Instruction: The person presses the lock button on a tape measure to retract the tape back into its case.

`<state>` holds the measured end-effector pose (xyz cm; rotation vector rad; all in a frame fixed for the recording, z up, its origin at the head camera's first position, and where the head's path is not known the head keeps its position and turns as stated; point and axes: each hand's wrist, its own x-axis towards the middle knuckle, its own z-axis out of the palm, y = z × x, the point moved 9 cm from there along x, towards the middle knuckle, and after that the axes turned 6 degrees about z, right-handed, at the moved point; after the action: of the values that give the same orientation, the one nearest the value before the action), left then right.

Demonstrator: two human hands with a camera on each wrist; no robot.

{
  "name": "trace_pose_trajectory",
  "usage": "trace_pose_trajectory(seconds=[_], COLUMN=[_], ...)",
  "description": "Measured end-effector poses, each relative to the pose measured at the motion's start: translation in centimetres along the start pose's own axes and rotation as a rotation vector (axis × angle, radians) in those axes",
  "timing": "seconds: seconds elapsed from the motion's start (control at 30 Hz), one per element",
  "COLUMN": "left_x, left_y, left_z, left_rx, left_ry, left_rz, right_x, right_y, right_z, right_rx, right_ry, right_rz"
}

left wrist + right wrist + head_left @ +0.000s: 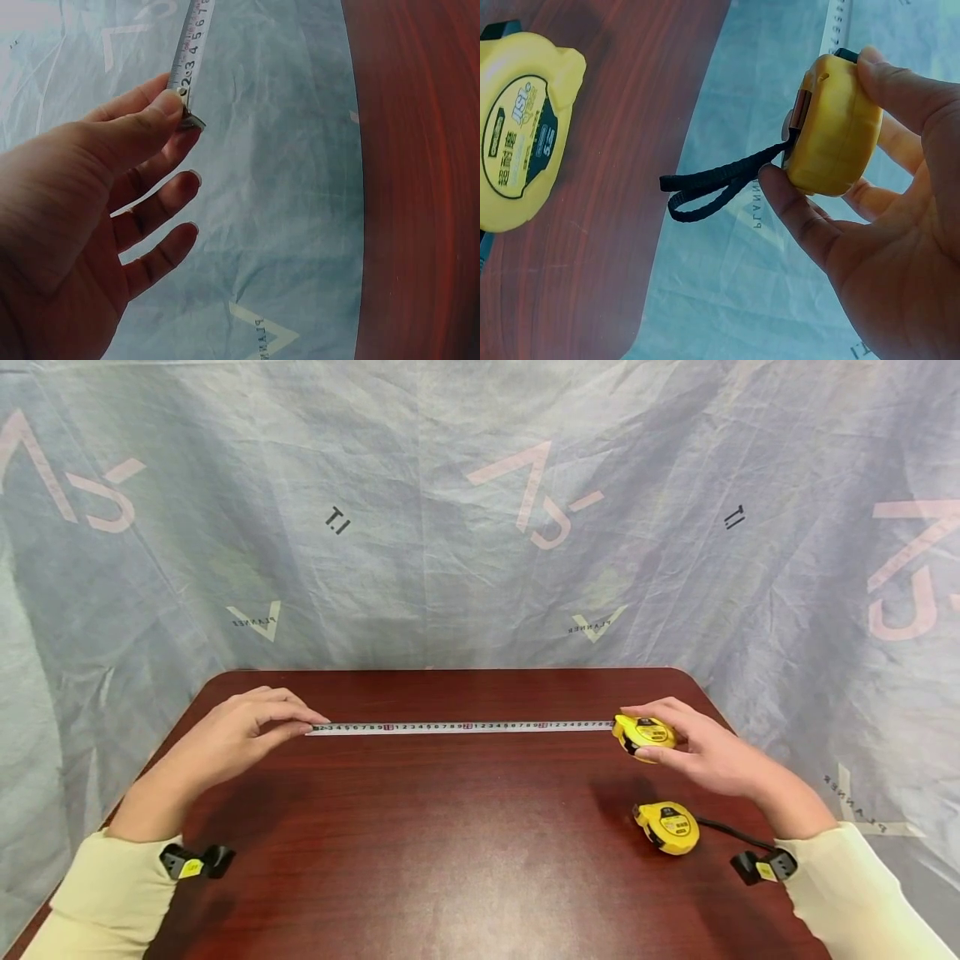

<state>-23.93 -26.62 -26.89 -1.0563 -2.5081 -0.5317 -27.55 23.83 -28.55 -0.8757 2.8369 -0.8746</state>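
Observation:
Between my two hands a white tape blade runs straight and level above the table. The left hand pinches its end between thumb and forefinger, right beside the metal hook; its other fingers are spread in the left wrist view. On the right side, the right hand grips the yellow tape measure by its case, thumb and fingers on opposite sides. A black wrist strap hangs from that case in the right wrist view.
A second yellow tape measure lies on the dark red wooden table, nearer me than the held one, its black strap trailing right. Behind the table's far edge hangs a grey printed cloth, which also flanks both sides.

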Motion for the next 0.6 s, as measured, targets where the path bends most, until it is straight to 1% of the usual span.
trace_pose_trajectory(seconds=[0.2, 0.4, 0.6], left_x=[0.7, 1.1, 1.5], left_y=[0.5, 1.0, 1.2], left_z=[0.6, 1.2, 1.8], left_rx=[-0.018, -0.035, -0.043], left_ry=[-0.014, -0.016, -0.028], left_rz=[0.008, 0.025, 0.031], right_x=[0.2, 0.5, 0.9], right_y=[0.0, -0.1, -0.5], right_z=[0.5, 0.9, 1.3], right_rx=[0.007, 0.013, 0.009], right_ry=[-0.005, -0.010, -0.012], right_rz=[-0.002, 0.001, -0.008])
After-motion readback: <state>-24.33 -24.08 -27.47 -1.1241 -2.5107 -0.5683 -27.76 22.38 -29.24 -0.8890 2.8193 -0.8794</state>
